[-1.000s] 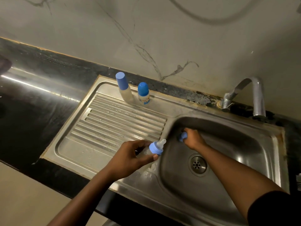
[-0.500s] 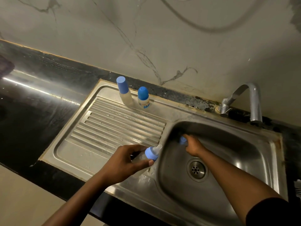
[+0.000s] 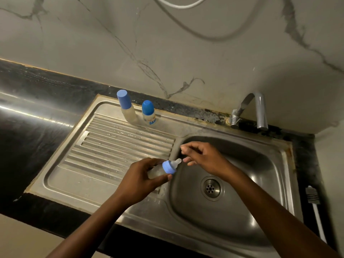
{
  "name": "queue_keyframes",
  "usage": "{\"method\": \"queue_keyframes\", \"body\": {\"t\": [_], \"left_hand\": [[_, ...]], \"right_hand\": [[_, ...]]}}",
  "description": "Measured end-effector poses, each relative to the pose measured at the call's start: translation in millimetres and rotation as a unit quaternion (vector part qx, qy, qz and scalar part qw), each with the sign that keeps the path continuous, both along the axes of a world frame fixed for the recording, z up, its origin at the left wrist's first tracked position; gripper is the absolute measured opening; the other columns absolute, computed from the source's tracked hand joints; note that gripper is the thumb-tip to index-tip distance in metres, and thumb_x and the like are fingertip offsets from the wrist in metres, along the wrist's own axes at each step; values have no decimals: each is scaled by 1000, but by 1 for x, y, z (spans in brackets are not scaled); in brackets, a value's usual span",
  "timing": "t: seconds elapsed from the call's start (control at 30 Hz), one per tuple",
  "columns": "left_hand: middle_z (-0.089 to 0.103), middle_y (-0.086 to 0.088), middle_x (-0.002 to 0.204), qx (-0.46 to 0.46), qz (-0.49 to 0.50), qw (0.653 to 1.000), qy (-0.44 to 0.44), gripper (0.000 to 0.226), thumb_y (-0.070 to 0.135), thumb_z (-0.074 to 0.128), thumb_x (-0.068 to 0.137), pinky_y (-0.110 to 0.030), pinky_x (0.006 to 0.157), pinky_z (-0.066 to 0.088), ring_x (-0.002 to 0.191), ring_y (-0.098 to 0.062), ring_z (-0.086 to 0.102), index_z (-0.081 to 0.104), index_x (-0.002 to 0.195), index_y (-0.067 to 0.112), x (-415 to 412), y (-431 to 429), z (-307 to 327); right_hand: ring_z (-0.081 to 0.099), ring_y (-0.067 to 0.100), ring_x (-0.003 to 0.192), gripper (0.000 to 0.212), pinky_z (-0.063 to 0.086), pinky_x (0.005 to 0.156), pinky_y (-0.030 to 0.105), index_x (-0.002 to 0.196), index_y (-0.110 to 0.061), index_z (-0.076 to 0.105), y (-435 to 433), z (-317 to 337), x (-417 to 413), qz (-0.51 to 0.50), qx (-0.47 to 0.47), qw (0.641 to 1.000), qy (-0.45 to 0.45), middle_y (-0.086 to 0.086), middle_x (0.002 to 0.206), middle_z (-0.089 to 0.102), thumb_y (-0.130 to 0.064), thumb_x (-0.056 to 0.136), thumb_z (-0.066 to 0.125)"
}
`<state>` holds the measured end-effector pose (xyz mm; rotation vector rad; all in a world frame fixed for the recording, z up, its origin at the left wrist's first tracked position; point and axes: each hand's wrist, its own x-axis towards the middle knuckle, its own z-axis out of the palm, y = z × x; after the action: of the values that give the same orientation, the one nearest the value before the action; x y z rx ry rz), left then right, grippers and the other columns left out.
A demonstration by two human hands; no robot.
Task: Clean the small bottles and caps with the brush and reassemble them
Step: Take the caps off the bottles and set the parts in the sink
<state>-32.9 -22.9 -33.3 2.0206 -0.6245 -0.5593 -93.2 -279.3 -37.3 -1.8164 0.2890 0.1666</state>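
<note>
Dark stone counter [image 3: 46,215] is running along the near edge, and the steel sink [image 3: 149,211] is sitting sunk into it. You are reaching both forearms over this front rim. Your left hand [image 3: 141,177] is gripping the small bottle [image 3: 163,169] sideways, with fingers and thumb curling round its clear body, just over the place where the ribbed drainboard [image 3: 115,146] is meeting the basin [image 3: 251,220]. This bottle is wearing a blue ring and a pale teat, and the teat is pointing right, toward your other hand. Your right hand [image 3: 206,159] is hanging over the left part of the basin, its fingers [image 3: 183,147] loosely bent and a little apart, not closing on anything. The lower fingertips are coming just beside the teat, but I cannot tell if they are touching it. Behind your right forearm the round drain [image 3: 211,187] is showing in the basin floor. The brush [image 3: 316,211] is lying on the counter strip to the right of the sink, well apart from both hands, with its bristle head pointing away from you and its white handle toward you. Farther back, two more bottles are standing upright near each other at the far edge of the drainboard: the taller bottle [image 3: 123,107] with a blue cylinder cap on the left, and the shorter bottle [image 3: 148,113] with a rounded blue cap and a printed label on the right. At the far right corner the chrome tap [image 3: 256,110] is bending over toward the basin. Behind everything the pale veined wall [image 3: 93,43] is rising, and a thin white hose [image 3: 186,5] is looping at its top.
</note>
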Motion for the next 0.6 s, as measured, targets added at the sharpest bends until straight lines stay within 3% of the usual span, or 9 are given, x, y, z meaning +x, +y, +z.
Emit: {"method": "queue_keyframes", "body": {"t": [0.07, 0.17, 0.27, 0.37, 0.47, 0.6], "left_hand": [[77, 17, 103, -8, -9, 1000, -23, 39, 43, 91, 80, -30, 75, 58, 91, -7, 74, 78, 116, 35, -2, -7, 2], [75, 18, 104, -14, -37, 995, -87, 40, 47, 89, 80, -30, 79, 55, 96, -7, 71, 76, 116, 36, -6, -18, 6], [75, 20, 104, -25, -45, 994, -98, 48, 52, 91, 74, -28, 79, 57, 96, -3, 71, 74, 115, 36, -10, -21, 10], [72, 17, 98, 5, -66, 993, -99, 55, 59, 91, 66, -32, 68, 59, 83, -6, 69, 72, 111, 35, -9, -19, 8], [71, 19, 93, 35, -105, 984, -142, 53, 64, 90, 66, -30, 70, 56, 83, -6, 66, 74, 108, 36, -9, -19, 5], [74, 17, 89, 21, -133, 982, -133, 52, 67, 89, 67, -33, 70, 55, 80, -8, 67, 77, 106, 35, -12, -20, 9]], "right_hand": [[77, 20, 89, 35, 63, 76, 32, 118, -19, 73, 12, 28, -8, 18, 24, 1000, 10, 3, 102, 77, -47, 98, 63], [77, 21, 82, 38, 65, 74, 38, 112, -22, 76, 25, 43, -18, 52, -12, 998, 16, 1, 96, 78, -54, 92, 70], [78, 18, 81, 31, 65, 76, 41, 104, -20, 77, 30, 41, -27, 55, -27, 998, 25, 1, 90, 79, -48, 92, 75], [78, 20, 79, 32, 65, 78, 47, 103, -17, 78, 30, 41, -34, 28, -36, 998, 30, 2, 88, 79, -46, 90, 78], [77, 18, 77, 32, 65, 78, 45, 103, -17, 79, 30, 43, -41, 31, -56, 997, 32, 1, 88, 79, -46, 89, 79], [77, 15, 74, 28, 65, 75, 33, 102, -16, 81, 28, 52, -51, 56, -78, 995, 24, -1, 84, 79, -41, 89, 80]]}}
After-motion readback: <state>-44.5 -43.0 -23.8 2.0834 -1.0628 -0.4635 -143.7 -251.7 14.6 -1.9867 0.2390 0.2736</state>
